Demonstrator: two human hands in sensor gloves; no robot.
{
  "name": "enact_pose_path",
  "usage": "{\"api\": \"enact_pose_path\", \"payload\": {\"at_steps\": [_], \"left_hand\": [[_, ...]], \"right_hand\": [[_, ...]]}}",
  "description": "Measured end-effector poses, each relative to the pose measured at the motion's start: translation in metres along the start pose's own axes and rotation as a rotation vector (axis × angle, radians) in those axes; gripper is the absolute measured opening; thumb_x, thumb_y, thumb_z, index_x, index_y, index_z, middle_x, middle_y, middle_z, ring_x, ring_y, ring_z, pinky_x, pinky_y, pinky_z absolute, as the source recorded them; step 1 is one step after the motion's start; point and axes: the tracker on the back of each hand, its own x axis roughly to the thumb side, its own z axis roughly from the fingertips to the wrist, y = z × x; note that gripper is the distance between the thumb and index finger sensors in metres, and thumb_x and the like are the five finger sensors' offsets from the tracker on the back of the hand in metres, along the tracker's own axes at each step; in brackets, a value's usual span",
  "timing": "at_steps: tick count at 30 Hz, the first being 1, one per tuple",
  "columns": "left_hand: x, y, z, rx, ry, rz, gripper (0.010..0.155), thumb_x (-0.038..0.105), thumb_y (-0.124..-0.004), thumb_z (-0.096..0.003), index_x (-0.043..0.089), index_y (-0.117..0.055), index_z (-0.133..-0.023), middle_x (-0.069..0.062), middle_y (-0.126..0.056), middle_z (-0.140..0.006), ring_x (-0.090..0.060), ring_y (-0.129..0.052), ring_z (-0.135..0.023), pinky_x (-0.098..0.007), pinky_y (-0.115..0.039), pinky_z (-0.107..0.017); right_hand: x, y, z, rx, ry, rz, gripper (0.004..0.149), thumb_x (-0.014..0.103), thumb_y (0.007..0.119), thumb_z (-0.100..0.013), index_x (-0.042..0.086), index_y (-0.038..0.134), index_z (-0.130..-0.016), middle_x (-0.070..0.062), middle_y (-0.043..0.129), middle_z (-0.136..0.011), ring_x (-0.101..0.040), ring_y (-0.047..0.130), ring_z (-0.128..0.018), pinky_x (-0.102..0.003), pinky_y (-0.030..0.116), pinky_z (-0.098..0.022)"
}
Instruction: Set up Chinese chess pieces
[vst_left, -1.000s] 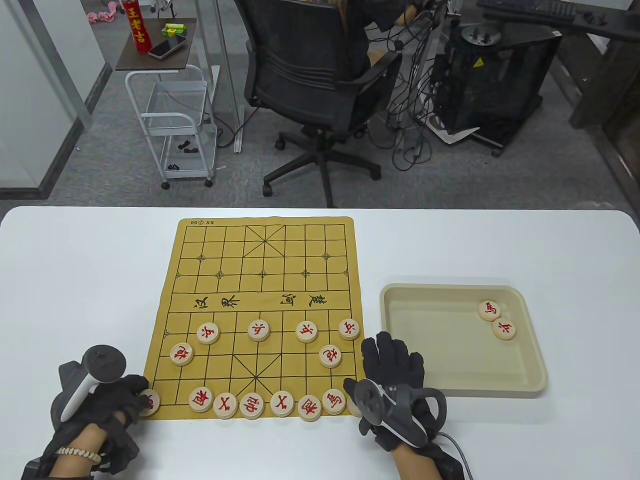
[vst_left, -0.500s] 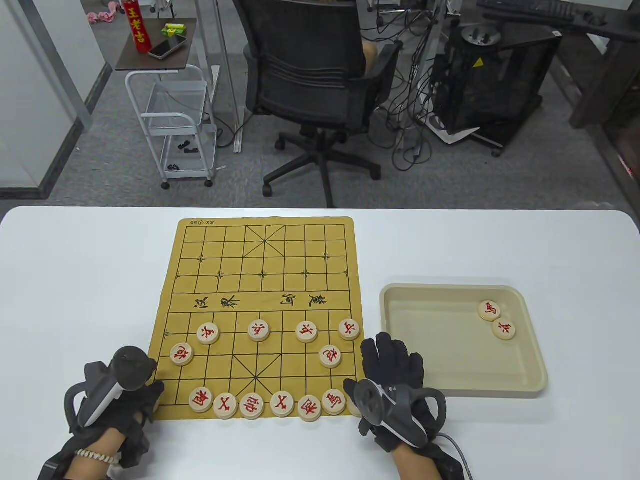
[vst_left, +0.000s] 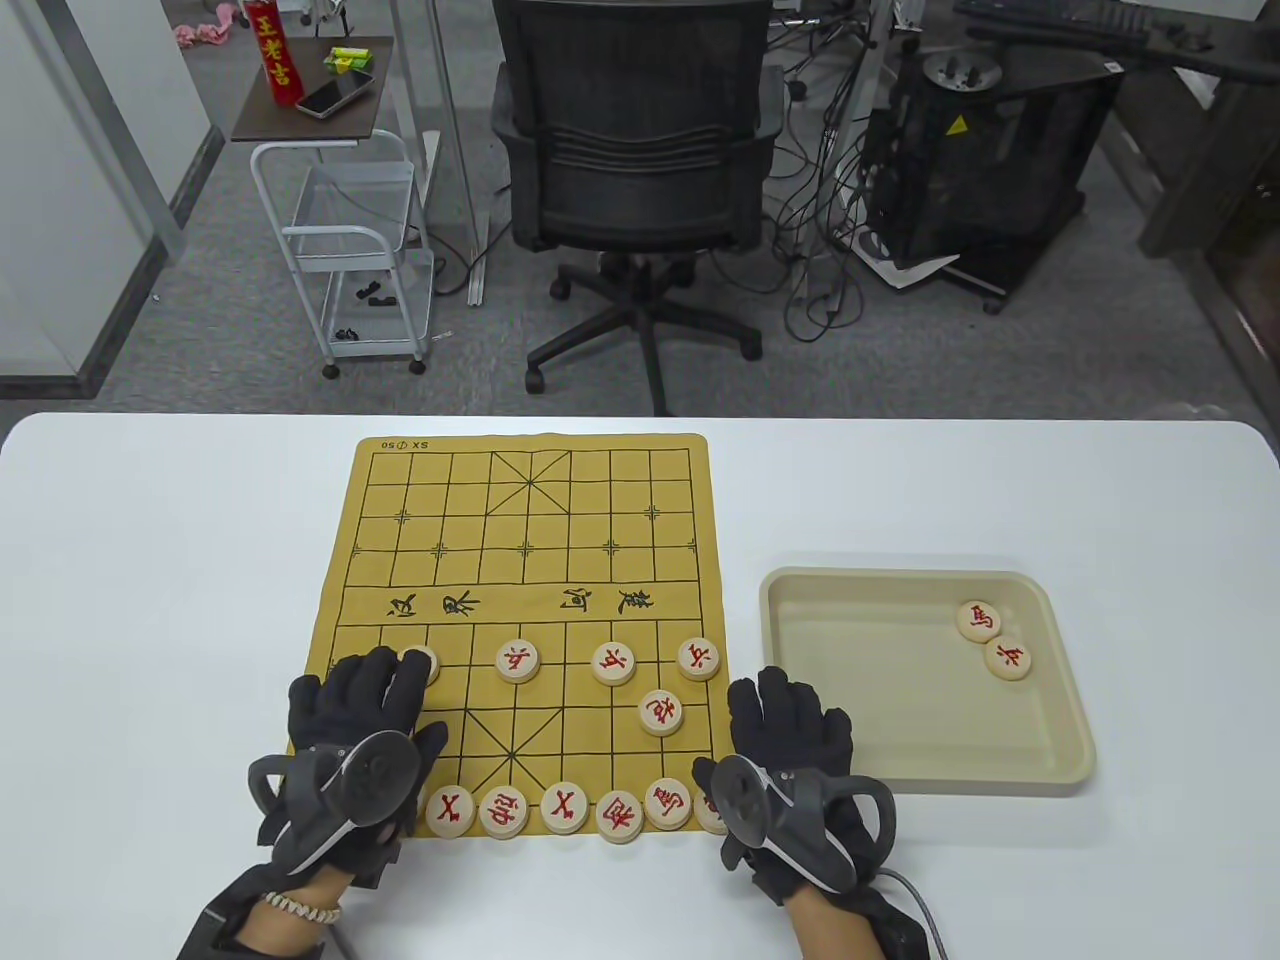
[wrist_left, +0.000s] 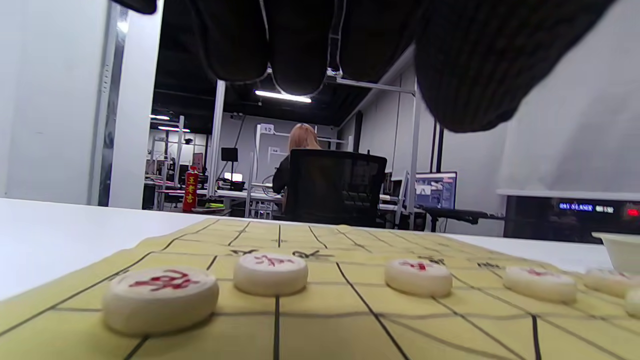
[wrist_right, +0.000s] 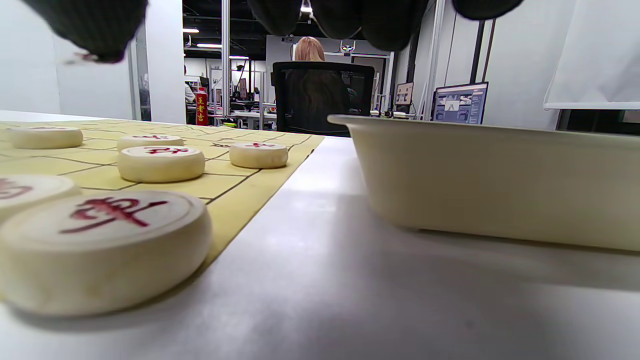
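Note:
The yellow board (vst_left: 520, 490) holds round cream pieces with red characters. Several form the near row (vst_left: 565, 808), three soldiers (vst_left: 518, 660) stand one rank up, and a cannon (vst_left: 660, 711) lies between. My left hand (vst_left: 372, 700) lies spread over the board's near left part. Its fingertips reach a soldier piece (vst_left: 424, 660), and it hides the pieces beneath. In the left wrist view its fingers (wrist_left: 300, 45) hang above a piece (wrist_left: 160, 297) and hold nothing. My right hand (vst_left: 775, 730) rests flat and empty on the table between board and tray, beside a chariot piece (wrist_right: 100, 245).
A cream tray (vst_left: 1060, 770) right of the board holds two pieces (vst_left: 979, 620) (vst_left: 1008, 658); its wall shows in the right wrist view (wrist_right: 490, 175). An office chair (vst_left: 630, 130) and a small cart (vst_left: 350, 250) stand beyond the table's far edge.
My left hand moved from the board's near left corner right and forward onto the board, covering the left cannon and a near-row piece. The right hand stayed put. The chair behind turned.

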Motion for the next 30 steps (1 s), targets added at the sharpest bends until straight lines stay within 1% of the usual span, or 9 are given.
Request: {"api": "enact_pose_path", "payload": {"at_steps": [5, 8, 12, 16, 17, 20, 24, 26, 30], "left_hand": [[-0.004, 0.003, 0.009, 0.024, -0.011, -0.005, 0.078, 0.053, -0.083, -0.0389, 0.03, -0.054, -0.107, -0.013, -0.061, -0.115, -0.046, -0.064, -0.106, -0.074, -0.042, -0.072], [-0.008, 0.003, 0.012, 0.025, -0.002, 0.006, 0.078, 0.053, -0.083, -0.039, 0.03, -0.054, -0.107, -0.013, -0.06, -0.115, -0.046, -0.063, -0.106, -0.074, -0.042, -0.072], [-0.01, 0.003, 0.012, 0.015, -0.004, 0.013, 0.078, 0.053, -0.083, -0.0388, 0.03, -0.054, -0.107, -0.013, -0.06, -0.115, -0.046, -0.063, -0.106, -0.074, -0.041, -0.072], [-0.01, 0.002, 0.012, 0.01, -0.006, 0.014, 0.078, 0.053, -0.083, -0.0388, 0.03, -0.054, -0.107, -0.013, -0.06, -0.115, -0.046, -0.063, -0.106, -0.074, -0.041, -0.072], [-0.009, 0.001, 0.012, 0.006, -0.008, 0.012, 0.078, 0.053, -0.083, -0.0386, 0.03, -0.054, -0.107, -0.013, -0.06, -0.115, -0.046, -0.063, -0.106, -0.074, -0.041, -0.072], [-0.008, 0.0, 0.011, 0.002, -0.014, 0.001, 0.078, 0.053, -0.083, -0.0386, 0.03, -0.054, -0.107, -0.013, -0.06, -0.115, -0.046, -0.063, -0.106, -0.075, -0.041, -0.072], [-0.008, -0.002, 0.011, -0.012, -0.007, -0.01, 0.079, 0.053, -0.083, -0.0386, 0.03, -0.054, -0.107, -0.013, -0.06, -0.116, -0.046, -0.062, -0.107, -0.075, -0.04, -0.072], [-0.008, -0.001, 0.01, -0.013, -0.006, -0.01, 0.078, 0.053, -0.083, -0.0386, 0.03, -0.054, -0.107, -0.013, -0.06, -0.116, -0.047, -0.062, -0.107, -0.075, -0.04, -0.072], [-0.009, -0.001, 0.01, -0.019, -0.002, -0.01, 0.078, 0.053, -0.084, -0.0387, 0.03, -0.054, -0.108, -0.013, -0.06, -0.116, -0.047, -0.062, -0.107, -0.075, -0.04, -0.072]], "right_hand": [[-0.006, -0.001, -0.005, 0.01, 0.033, -0.031, 0.083, 0.063, 0.079, -0.045, 0.023, 0.052, -0.113, -0.014, 0.05, -0.12, -0.045, 0.06, -0.11, -0.071, 0.052, -0.075], [-0.02, -0.004, -0.013, 0.027, 0.084, -0.053, 0.083, 0.062, 0.08, -0.046, 0.023, 0.051, -0.113, -0.014, 0.049, -0.12, -0.046, 0.058, -0.11, -0.071, 0.051, -0.075], [-0.059, -0.009, -0.036, 0.09, 0.236, -0.096, 0.083, 0.059, 0.081, -0.047, 0.024, 0.049, -0.114, -0.013, 0.043, -0.122, -0.048, 0.051, -0.113, -0.07, 0.05, -0.077], [-0.112, -0.017, -0.072, 0.133, 0.374, 0.04, 0.082, 0.055, 0.084, -0.047, 0.024, 0.049, -0.114, -0.012, 0.044, -0.121, -0.048, 0.052, -0.111, -0.066, 0.054, -0.076], [-0.118, -0.017, -0.076, 0.141, 0.388, 0.053, 0.081, 0.053, 0.085, -0.047, 0.024, 0.049, -0.114, -0.012, 0.044, -0.121, -0.048, 0.052, -0.111, -0.066, 0.055, -0.076], [-0.148, -0.02, -0.102, 0.178, 0.466, 0.128, 0.078, 0.048, 0.087, -0.047, 0.024, 0.052, -0.112, -0.011, 0.047, -0.121, -0.047, 0.055, -0.11, -0.062, 0.059, -0.074], [-0.178, -0.01, -0.133, 0.243, 0.542, 0.197, 0.077, 0.048, 0.089, -0.046, 0.024, 0.055, -0.111, -0.011, 0.052, -0.119, -0.043, 0.063, -0.107, -0.058, 0.064, -0.071], [-0.186, -0.001, -0.144, 0.286, 0.554, 0.232, 0.076, 0.047, 0.09, -0.046, 0.025, 0.058, -0.11, -0.012, 0.055, -0.118, -0.039, 0.067, -0.104, -0.055, 0.066, -0.07], [-0.197, 0.015, -0.16, 0.325, 0.573, 0.276, 0.072, 0.047, 0.091, -0.045, 0.025, 0.063, -0.107, -0.008, 0.067, -0.113, -0.033, 0.077, -0.096, -0.051, 0.071, -0.066]]}}
